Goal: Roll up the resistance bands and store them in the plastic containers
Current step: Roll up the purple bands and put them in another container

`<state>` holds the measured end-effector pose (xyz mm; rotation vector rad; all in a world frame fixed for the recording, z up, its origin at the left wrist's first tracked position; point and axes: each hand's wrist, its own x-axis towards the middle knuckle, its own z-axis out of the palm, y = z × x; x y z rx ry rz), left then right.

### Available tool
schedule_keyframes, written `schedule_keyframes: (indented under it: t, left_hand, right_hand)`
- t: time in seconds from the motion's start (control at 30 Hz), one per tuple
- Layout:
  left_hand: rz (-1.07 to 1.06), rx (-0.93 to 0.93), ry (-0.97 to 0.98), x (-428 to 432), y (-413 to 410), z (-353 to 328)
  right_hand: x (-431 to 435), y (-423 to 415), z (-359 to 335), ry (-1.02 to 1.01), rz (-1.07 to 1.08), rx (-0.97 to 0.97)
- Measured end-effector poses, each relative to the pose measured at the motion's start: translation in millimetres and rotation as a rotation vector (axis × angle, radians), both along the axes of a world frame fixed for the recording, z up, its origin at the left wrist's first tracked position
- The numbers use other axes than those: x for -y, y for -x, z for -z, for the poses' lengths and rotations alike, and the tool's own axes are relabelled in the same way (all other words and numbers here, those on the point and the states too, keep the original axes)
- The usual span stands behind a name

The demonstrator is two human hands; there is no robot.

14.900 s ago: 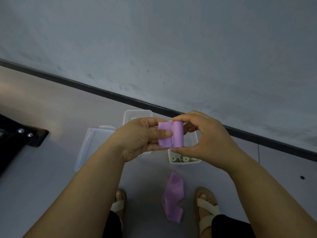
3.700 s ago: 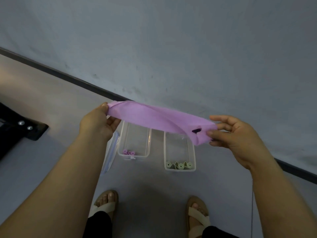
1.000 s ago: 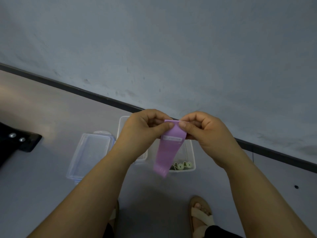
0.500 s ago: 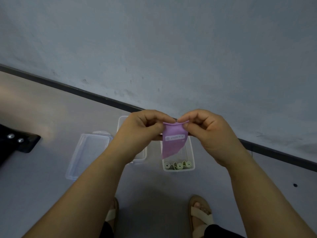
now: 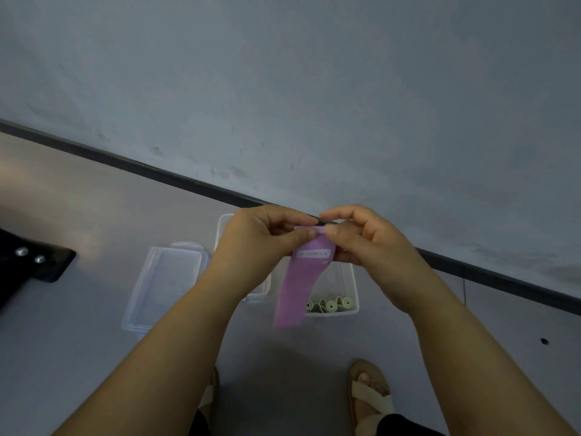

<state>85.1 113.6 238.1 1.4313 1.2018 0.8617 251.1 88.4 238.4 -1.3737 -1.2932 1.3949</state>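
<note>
Stretched wide between parted hands a few seconds ago, the purple band (image 5: 298,284) now hangs as one narrow strip, and both hands have come together at its top edge. The left hand (image 5: 261,247) and right hand (image 5: 367,243) each pinch that edge between thumb and fingertips, almost touching one another. The white label (image 5: 313,253) faces the camera just below the pinch. The tail also hangs lower than half a second ago, its end past the near wall of the right container (image 5: 352,278).

I judge this to be the very start of the roll: no coil has formed yet, so the whole length is left to wind.

Below, the right container holds green rolls (image 5: 330,305) along its near end. The left container (image 5: 258,295) is mostly hidden by the left wrist, and its contents cannot be seen. A clear lid (image 5: 163,284) lies on the floor (image 5: 78,357) just left of it. The band hangs in the air, touching nothing, with free room beneath; the wall skirting (image 5: 157,174) is close behind the containers.
</note>
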Motion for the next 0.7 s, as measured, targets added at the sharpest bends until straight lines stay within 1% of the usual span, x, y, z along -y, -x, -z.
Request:
schedule_keyframes:
  t: [0.03,0.23,0.33,0.43,0.7]
  left_hand:
    - [0.0,-0.013,-0.018,0.1,-0.3,0.2]
    - [-0.002,-0.041,-0.05,-0.5,-1.5,0.6]
    - [0.005,-0.032,-0.03,-0.6,-2.2,0.7]
    - [0.016,0.017,0.024,-0.5,-2.6,0.8]
    - [0.041,0.081,0.08,-2.9,0.6,2.8]
  right_hand:
    - [-0.4,1.4,1.1,0.019,0.016,-0.006]
    - [-2.9,4.4,7.4,-0.02,0.1,0.07]
    - [-3.9,3.6,8.6,-0.036,0.108,0.071]
    - [-4.0,2.4,8.4,-0.039,0.121,0.073]
    - [-3.0,1.4,4.2,-0.048,0.109,-0.011]
